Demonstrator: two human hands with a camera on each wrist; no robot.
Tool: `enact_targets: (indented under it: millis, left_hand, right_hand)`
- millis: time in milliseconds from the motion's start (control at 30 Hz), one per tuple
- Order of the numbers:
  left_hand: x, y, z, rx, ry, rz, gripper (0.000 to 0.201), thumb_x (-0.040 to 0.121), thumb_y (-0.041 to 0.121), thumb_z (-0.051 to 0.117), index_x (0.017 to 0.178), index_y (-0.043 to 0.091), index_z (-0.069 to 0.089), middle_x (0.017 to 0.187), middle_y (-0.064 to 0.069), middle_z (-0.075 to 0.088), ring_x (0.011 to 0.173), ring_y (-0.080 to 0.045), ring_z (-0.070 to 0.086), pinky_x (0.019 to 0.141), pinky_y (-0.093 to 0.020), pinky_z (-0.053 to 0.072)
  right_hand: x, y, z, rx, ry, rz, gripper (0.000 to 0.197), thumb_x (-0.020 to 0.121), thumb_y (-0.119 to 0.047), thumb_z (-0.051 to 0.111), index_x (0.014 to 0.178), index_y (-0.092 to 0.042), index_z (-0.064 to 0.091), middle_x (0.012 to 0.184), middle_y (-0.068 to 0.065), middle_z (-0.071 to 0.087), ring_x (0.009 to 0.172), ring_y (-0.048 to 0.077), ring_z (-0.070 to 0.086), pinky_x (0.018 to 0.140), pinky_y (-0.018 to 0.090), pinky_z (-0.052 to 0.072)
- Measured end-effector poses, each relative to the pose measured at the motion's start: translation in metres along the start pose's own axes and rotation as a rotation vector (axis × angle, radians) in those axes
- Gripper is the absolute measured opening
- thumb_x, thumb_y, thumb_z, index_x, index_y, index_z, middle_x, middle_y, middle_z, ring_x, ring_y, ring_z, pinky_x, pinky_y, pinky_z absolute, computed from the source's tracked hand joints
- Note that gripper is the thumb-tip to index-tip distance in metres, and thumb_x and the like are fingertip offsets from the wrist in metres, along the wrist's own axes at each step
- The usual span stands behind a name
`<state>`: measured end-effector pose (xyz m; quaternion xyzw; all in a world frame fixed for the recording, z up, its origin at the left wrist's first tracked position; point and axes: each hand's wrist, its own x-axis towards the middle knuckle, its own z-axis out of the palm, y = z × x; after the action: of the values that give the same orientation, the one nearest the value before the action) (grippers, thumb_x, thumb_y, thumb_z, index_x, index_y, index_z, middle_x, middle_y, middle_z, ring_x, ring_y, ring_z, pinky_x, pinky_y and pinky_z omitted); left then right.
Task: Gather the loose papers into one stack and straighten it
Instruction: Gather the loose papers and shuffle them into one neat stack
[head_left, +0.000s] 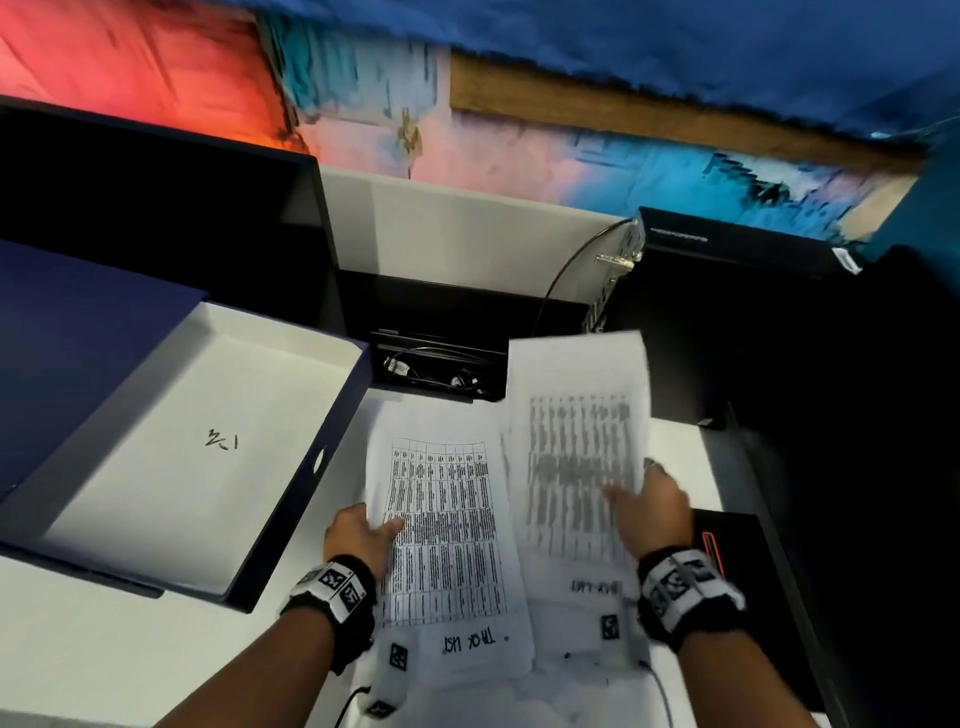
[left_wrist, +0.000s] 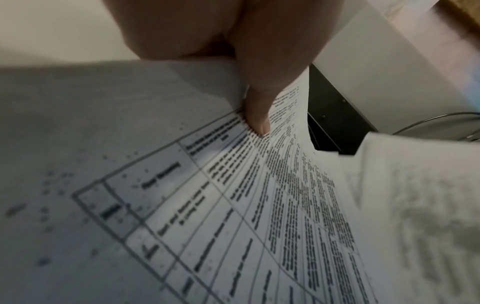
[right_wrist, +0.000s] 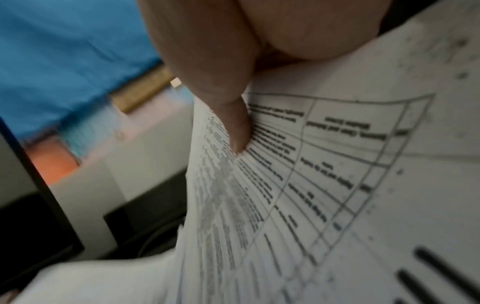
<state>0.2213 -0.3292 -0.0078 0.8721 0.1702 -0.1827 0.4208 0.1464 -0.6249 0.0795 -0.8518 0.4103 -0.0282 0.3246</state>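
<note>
Two white printed sheets with tables are in my hands above a white desk. My left hand pinches the left edge of the left sheet, thumb on top; the left wrist view shows that thumb on the left sheet. My right hand pinches the right edge of the right sheet, which is lifted and blurred and overlaps the left one. In the right wrist view the thumb presses on the right sheet. More papers lie underneath near the front edge.
An open dark-blue box with a white inside sits at the left. A black monitor stands behind it. A black tray of cables lies behind the papers, and a black computer case stands to the right.
</note>
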Motion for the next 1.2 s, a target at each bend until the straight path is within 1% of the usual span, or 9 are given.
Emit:
enact_targets:
  millis: [133,233,333,400,533,600,700,933,1200]
  left_hand:
    - [-0.003,0.009,0.001,0.051,-0.009,0.008,0.031,0.083,0.026,0.076,0.073,0.007,0.054,0.075,-0.007,0.061,0.077,-0.029,0.061,0.08,-0.037,0.055]
    - [-0.006,0.018,0.005,0.11,-0.005,0.026,0.029,0.085,0.025,0.074,0.096,0.002,0.062,0.09,-0.013,0.068,0.087,-0.032,0.065,0.082,-0.034,0.054]
    - [-0.01,0.02,0.008,0.081,-0.036,0.074,0.035,0.093,0.023,0.062,0.118,-0.002,0.057,0.107,-0.017,0.066,0.097,-0.032,0.063,0.081,-0.031,0.048]
    - [-0.011,0.016,0.008,0.002,-0.104,0.085,0.039,0.098,0.027,0.052,0.127,0.001,0.053,0.126,-0.019,0.062,0.115,-0.034,0.058,0.099,-0.036,0.045]
    - [-0.011,0.01,0.004,-0.182,-0.172,-0.005,0.078,0.093,0.061,0.036,0.15,0.007,0.033,0.157,-0.01,0.033,0.145,-0.025,0.03,0.121,-0.037,0.02]
    - [-0.011,0.012,0.005,-0.219,-0.208,-0.022,0.095,0.084,0.075,0.032,0.152,0.008,0.029,0.158,-0.008,0.031,0.146,-0.024,0.03,0.121,-0.037,0.019]
    - [-0.009,0.015,0.012,-0.037,-0.226,-0.047,0.08,0.092,0.048,0.056,0.151,0.003,0.024,0.15,-0.017,0.041,0.137,-0.033,0.042,0.114,-0.037,0.033]
    - [-0.005,0.008,0.008,-0.03,-0.017,-0.023,0.028,0.089,0.012,0.066,0.115,0.005,0.057,0.104,-0.014,0.068,0.1,-0.035,0.066,0.091,-0.044,0.055]
    - [-0.004,0.003,-0.003,-0.021,-0.022,-0.029,0.051,0.09,0.015,0.066,0.136,0.002,0.048,0.138,-0.021,0.054,0.13,-0.037,0.05,0.108,-0.044,0.041]
  right_hand:
    - [-0.001,-0.047,-0.072,0.168,0.14,-0.174,0.018,0.082,-0.018,0.077,0.096,-0.014,0.068,0.076,-0.001,0.068,0.07,0.025,0.067,0.066,0.028,0.054]
    - [-0.006,-0.062,-0.093,0.386,0.116,-0.208,0.024,0.081,-0.015,0.078,0.101,-0.016,0.067,0.077,-0.007,0.067,0.065,0.013,0.064,0.052,0.019,0.049]
    - [-0.003,-0.048,-0.067,0.476,0.005,-0.147,0.03,0.078,-0.009,0.079,0.105,-0.015,0.068,0.09,-0.003,0.073,0.073,0.012,0.069,0.062,0.022,0.052]
    - [0.001,-0.031,-0.028,0.418,-0.091,-0.081,0.037,0.077,-0.005,0.079,0.111,-0.01,0.065,0.105,0.009,0.073,0.085,0.022,0.07,0.076,0.029,0.055]
    - [-0.005,-0.002,0.047,0.212,-0.308,0.099,0.082,0.082,-0.001,0.072,0.151,-0.007,0.029,0.154,0.009,0.037,0.14,0.027,0.038,0.113,0.032,0.031]
    - [-0.008,0.005,0.073,0.151,-0.407,0.082,0.083,0.083,0.004,0.065,0.153,-0.014,0.023,0.156,0.007,0.034,0.14,0.025,0.038,0.11,0.028,0.034]
    - [-0.018,0.003,0.1,0.085,-0.522,0.024,0.079,0.089,-0.003,0.06,0.154,-0.021,0.018,0.15,0.003,0.04,0.135,0.027,0.045,0.102,0.029,0.041]
    - [-0.006,0.031,0.088,-0.196,-0.181,0.456,0.129,0.064,-0.062,0.078,0.154,-0.01,0.003,0.157,0.014,0.014,0.142,0.039,0.017,0.112,0.058,0.023]
    - [-0.003,0.048,0.102,-0.12,-0.148,0.419,0.126,0.065,-0.047,0.085,0.154,-0.01,0.003,0.153,0.018,0.034,0.138,0.04,0.036,0.111,0.054,0.033]
